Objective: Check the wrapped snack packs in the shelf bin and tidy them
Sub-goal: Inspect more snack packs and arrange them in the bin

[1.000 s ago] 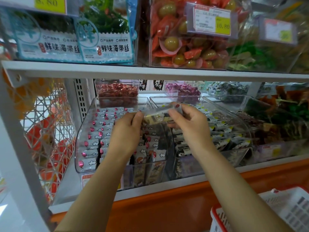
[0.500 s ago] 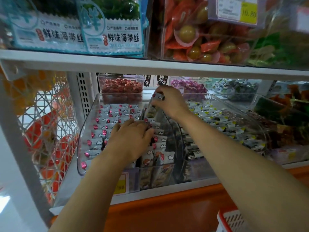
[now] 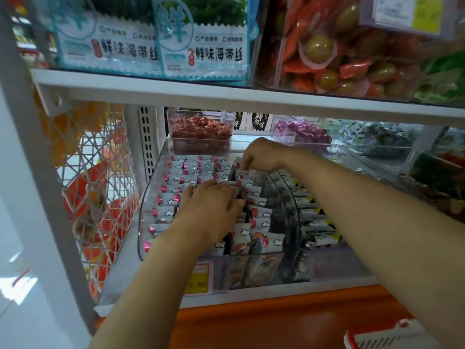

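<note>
Snack packs [image 3: 254,215] stand in rows inside clear bin [image 3: 148,197]. Our left hand [image 3: 214,207], fingers [image 3: 230,195] straight, presses rows flat; our right hand [image 3: 264,154] pinches rear pack [image 3: 242,173]. Risk, we judge: crooked insertion topples neighbouring packs, undoing rows.

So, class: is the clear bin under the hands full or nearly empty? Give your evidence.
Full: packs fill the bin in close rows from its back wall to its front.

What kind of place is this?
Probably a shop: shelves carry clear bins full of wrapped snack packs, and a yellow price tag sits on one bin's front.
</note>
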### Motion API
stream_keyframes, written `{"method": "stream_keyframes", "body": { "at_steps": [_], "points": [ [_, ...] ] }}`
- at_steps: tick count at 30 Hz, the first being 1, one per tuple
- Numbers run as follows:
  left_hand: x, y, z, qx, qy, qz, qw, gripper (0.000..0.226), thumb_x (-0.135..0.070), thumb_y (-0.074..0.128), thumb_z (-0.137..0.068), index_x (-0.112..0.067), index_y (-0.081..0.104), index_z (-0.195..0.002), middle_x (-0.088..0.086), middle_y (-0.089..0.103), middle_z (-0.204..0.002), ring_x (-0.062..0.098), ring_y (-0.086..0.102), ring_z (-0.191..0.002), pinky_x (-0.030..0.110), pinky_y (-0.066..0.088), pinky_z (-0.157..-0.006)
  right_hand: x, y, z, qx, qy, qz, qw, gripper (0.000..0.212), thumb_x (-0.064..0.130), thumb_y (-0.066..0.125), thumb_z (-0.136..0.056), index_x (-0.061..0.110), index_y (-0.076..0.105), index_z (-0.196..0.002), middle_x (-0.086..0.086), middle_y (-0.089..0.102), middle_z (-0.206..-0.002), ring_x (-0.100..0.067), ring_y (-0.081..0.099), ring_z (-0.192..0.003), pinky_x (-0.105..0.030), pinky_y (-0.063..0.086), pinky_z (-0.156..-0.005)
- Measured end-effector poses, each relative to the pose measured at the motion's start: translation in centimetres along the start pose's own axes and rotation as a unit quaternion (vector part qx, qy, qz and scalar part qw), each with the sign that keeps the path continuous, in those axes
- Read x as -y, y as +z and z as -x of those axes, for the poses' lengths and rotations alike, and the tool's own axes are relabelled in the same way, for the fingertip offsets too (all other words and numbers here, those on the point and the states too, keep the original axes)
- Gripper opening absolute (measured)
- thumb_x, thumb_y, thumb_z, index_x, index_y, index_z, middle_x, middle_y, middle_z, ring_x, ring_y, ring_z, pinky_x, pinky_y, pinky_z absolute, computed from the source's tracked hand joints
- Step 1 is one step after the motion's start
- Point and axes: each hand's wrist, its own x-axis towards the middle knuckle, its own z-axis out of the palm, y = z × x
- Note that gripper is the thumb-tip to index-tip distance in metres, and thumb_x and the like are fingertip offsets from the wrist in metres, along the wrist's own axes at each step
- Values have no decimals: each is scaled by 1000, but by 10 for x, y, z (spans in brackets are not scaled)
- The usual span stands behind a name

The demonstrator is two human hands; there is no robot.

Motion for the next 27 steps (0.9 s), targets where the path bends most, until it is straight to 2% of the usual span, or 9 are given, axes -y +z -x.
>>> {"method": "stream_keyframes", "body": {
  "at_steps": [2, 4, 8, 13, 18, 21, 24, 26, 27],
  "points": [
    [1, -1, 0, 2, -1, 4, 1000, 42, -43, 32, -98, -23, 48, -131, 2, 46, -137, 25, 31, -132, 50, 18, -112, -4, -2, 0, -78, 20, -95, 992, 26, 1, 53, -90, 9, 70, -108, -10, 65, -120, -20, 59, -109, -23, 41, -91],
    [1, -2, 1, -2, -1, 10, 1000, 41, -42, 33, -98, -22, 49, -130, 2, 48, -135, 25, 32, -131, 50, 18, -111, -5, -2, -5, -127, 45, -119, 984, 26, -2, 53, -89, 7, 69, -108, -12, 65, -120, -21, 60, -109, -22, 42, -91],
    [3, -5, 2, -12, 2, 19, 1000, 41, -41, 37, -97, -22, 49, -131, 2, 50, -135, 25, 33, -131, 50, 19, -112, 9, 5, -22, -108, 54, -56, 991, 26, 1, 56, -88, 10, 68, -109, -11, 63, -122, -24, 59, -109, -34, 46, -98],
    [6, -7, 3, -29, 2, 18, 999, 31, -39, 41, -96, -16, 57, -111, 6, 59, -113, 27, 45, -115, 51, 30, -105, 18, 23, -28, -82, 64, 94, 990, 21, 4, 59, -86, 11, 66, -104, -14, 57, -118, -32, 49, -114, -41, 40, -95],
    [9, -8, 3, -50, 4, 36, 998, 34, -34, 42, -96, -18, 55, -123, 5, 57, -124, 26, 43, -121, 47, 28, -108, 15, 13, -17, -105, 58, 59, 991, 15, 5, 57, -87, 4, 65, -99, -14, 61, -111, -29, 54, -107, -39, 47, -92],
    [9, -11, 5, -80, 1, 62, 995, 33, -30, 45, -96, -16, 56, -124, 6, 58, -124, 26, 48, -116, 42, 35, -104, 18, 7, 8, -200, 63, 30, 977, 11, 2, 52, -87, 3, 61, -94, -16, 61, -103, -30, 56, -98, -40, 50, -83],
    [6, -17, 9, -127, -6, 101, 987, 33, -24, 47, -95, -18, 55, -126, 7, 59, -124, 26, 53, -110, 39, 43, -95, 23, 10, 44, -325, 57, 24, 943, 11, 2, 49, -90, 5, 58, -96, -13, 60, -98, -28, 57, -89, -40, 51, -72],
    [4, -19, 13, -156, -11, 124, 980, 33, -22, 47, -95, -18, 54, -127, 7, 59, -123, 24, 55, -104, 31, 46, -85, 26, 13, 69, -408, 75, -4, 910, 10, 6, 48, -92, 7, 57, -95, -7, 59, -93, -23, 55, -83, -34, 46, -61],
    [3, -19, 15, -169, -12, 136, 976, 34, -21, 47, -95, -19, 53, -129, 7, 58, -123, 23, 56, -103, 27, 44, -81, 27, 14, 82, -441, 88, -24, 893, 8, 8, 49, -92, 8, 57, -94, -3, 56, -89, -20, 52, -79, -30, 39, -55]
  ]
}}
